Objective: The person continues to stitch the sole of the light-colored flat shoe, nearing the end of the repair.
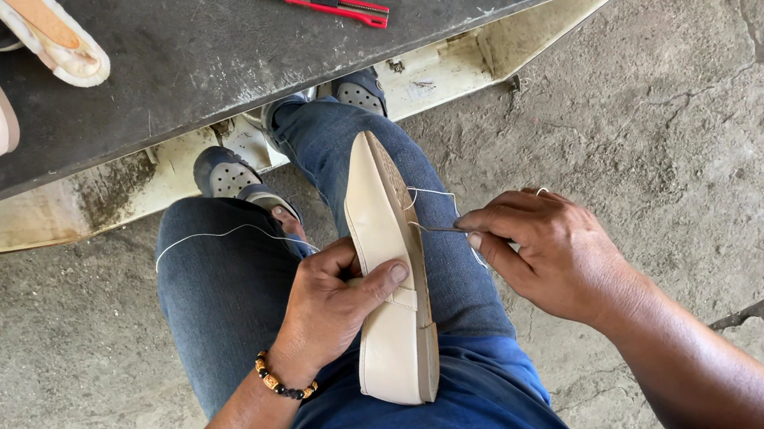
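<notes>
The left hand (334,297) clamps a cream shoe (387,264) sole-side left on the lap, thumb across it; the right hand (549,250) pinches a needle (440,229) at its right edge, white thread (224,234) trailing left. Best kept steady — short, even pulls.

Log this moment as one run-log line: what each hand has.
left hand: steadies cream slip-on shoe on lap | right hand: pinches thin metal needle at shoe edge | white thread: across knee
</notes>
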